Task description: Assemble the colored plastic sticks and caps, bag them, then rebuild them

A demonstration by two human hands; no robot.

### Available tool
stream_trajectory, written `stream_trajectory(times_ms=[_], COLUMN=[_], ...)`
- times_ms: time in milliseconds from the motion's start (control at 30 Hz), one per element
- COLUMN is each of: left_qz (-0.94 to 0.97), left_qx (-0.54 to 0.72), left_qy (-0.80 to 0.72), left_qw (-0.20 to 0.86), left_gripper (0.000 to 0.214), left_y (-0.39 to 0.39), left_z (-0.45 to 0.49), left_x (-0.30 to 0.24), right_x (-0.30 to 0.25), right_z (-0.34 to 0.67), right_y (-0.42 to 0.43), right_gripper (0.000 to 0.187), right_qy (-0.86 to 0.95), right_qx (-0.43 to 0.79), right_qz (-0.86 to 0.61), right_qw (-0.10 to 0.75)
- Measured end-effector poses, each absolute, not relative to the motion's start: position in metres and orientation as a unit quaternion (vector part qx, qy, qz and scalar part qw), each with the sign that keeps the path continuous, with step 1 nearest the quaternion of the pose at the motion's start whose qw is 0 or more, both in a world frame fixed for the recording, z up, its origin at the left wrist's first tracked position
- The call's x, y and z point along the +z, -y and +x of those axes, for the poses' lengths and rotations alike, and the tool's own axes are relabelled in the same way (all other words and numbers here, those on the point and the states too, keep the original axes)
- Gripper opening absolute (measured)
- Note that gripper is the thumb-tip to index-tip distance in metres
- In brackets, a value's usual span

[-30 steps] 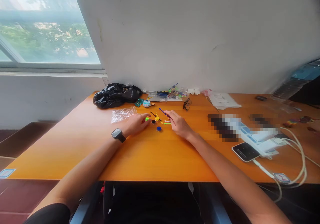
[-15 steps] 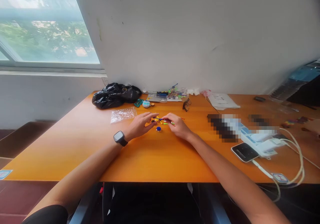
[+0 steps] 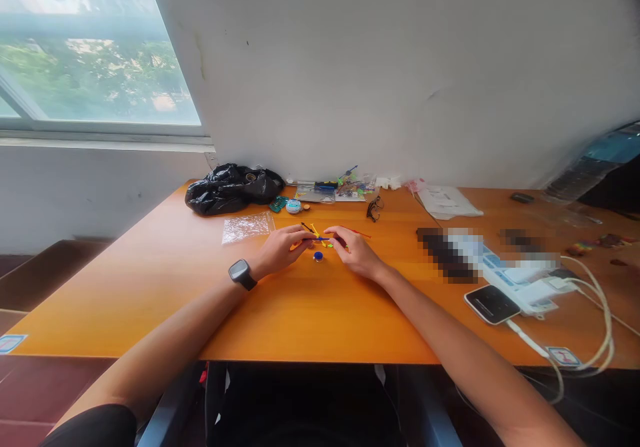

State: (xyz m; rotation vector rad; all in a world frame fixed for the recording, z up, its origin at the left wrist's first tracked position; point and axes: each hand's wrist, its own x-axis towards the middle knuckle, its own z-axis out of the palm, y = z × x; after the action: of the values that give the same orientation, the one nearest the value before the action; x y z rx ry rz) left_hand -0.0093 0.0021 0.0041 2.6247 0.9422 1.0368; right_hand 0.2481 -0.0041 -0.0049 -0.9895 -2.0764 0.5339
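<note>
On my feed, back from the front edge of the bench (image 3: 310, 320), sits a blue round piece (image 3: 319, 256); just beyond, the left hand (image 3: 281, 248) pinches a blue stick (image 3: 323, 238). Whether the right hand (image 3: 357, 254) grips it, I can't tell. Probably light, stiff, slick: I'd hold mid-shaft.

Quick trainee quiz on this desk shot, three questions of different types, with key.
1. Multiple choice: which wrist wears the square-faced watch with a black strap?
A) left
B) right
C) neither

2. True or false: the small round blue cap is gripped in the right hand.

3. Short answer: what slim thing extends from the fingers of the left hand toward the right hand?

Key:
1. A
2. False; the small round blue cap lies on the orange-brown wooden table, apart from both hands.
3. A slim blue stick.
</note>
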Motion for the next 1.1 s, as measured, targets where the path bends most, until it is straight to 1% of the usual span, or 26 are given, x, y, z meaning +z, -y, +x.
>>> stream_trajectory(times_ms=[167,467,600,800,967,1100], left_qz=[0.870,0.876,0.881,0.888,0.889,0.891], left_qx=[0.322,0.306,0.304,0.314,0.310,0.302], left_qy=[-0.357,-0.356,-0.347,-0.317,-0.318,-0.321], left_qw=[0.106,0.110,0.107,0.111,0.112,0.109], left_gripper=[0.028,0.028,0.024,0.027,0.027,0.027], left_y=[-0.002,0.000,0.001,0.004,0.009,0.011], left_z=[-0.011,-0.011,-0.010,-0.008,-0.005,-0.003], left_x=[0.004,0.005,0.004,0.006,0.007,0.006], right_x=[-0.001,0.000,-0.003,-0.005,-0.003,-0.003], right_z=[0.248,0.249,0.248,0.246,0.246,0.247], right_y=[0.007,0.008,0.006,0.005,0.008,0.009], right_gripper=[0.021,0.019,0.021,0.024,0.025,0.022], right_qy=[0.810,0.812,0.798,0.782,0.800,0.816], right_qx=[0.211,0.221,0.262,0.308,0.292,0.261], right_qz=[-0.418,-0.411,-0.405,-0.397,-0.398,-0.406], right_qw=[0.353,0.352,0.361,0.369,0.341,0.319])
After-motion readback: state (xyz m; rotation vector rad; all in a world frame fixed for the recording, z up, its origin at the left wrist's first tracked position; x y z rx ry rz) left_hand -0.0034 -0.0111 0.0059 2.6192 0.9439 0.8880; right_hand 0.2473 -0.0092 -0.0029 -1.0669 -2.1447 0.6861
